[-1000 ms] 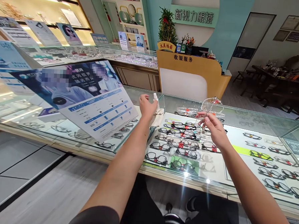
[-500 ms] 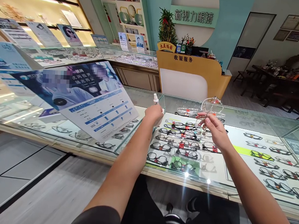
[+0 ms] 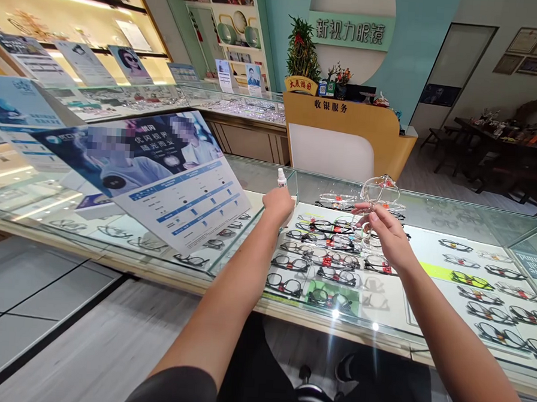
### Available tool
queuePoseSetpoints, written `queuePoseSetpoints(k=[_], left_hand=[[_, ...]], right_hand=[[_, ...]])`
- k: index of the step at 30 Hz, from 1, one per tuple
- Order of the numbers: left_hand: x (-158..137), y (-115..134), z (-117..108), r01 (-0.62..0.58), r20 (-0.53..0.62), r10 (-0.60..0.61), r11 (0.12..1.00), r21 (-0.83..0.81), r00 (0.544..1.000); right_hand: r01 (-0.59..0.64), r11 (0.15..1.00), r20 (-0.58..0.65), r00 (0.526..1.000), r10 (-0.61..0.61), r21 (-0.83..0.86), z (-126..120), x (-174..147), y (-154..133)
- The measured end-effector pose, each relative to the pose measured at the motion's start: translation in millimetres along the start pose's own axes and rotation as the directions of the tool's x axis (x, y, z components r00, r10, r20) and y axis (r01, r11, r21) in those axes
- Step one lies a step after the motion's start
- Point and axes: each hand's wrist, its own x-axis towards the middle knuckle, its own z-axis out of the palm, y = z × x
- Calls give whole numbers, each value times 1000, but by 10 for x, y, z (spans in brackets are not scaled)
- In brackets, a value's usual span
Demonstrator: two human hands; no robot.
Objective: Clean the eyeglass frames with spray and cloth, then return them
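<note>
Eyeglasses with clear round rims, pinched by right hand, seem light, fragile; hold the rims. Left hand: grip unclear.

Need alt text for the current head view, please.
The right hand holds up clear-framed glasses above a glass display case of spectacles; the left hand is at a white bottle, its grip hidden. A tilted sign stands at picture left.
</note>
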Motion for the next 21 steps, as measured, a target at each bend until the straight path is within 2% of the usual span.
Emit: queuePoseSetpoints(k=[7,10,13,15,18,19,21], left_hand=[[-132,49,-224,-120,-233,62,963,-241,970],[-183,75,-358,-211,-324,78,892,-400,943],[-240,116,-493,-329,-413,98,779,-534,905],[-305,164,-554,-399,-428,104,605,-689,898],[-474,284,-562,-411,-384,168,182,-893,908],[-549,336,-542,-387,-363,205,94,-917,909],[-711,449,-485,-338,-318,276,28,-941,907]], right_hand=[[9,1000,0,1000,-9,3,-11,2,18],[6,1000,3,1000,-6,14,-7,3,19],[3,1000,2,1000,-3,7,0,4,11],[7,1000,-10,1000,-7,-2,8,1,-1],[33,999,5,999,-33,3,33,-13,-30],[42,999,24,999,-42,6,46,-21,-40],[53,999,74,996,-53,5,78,-37,-58]])
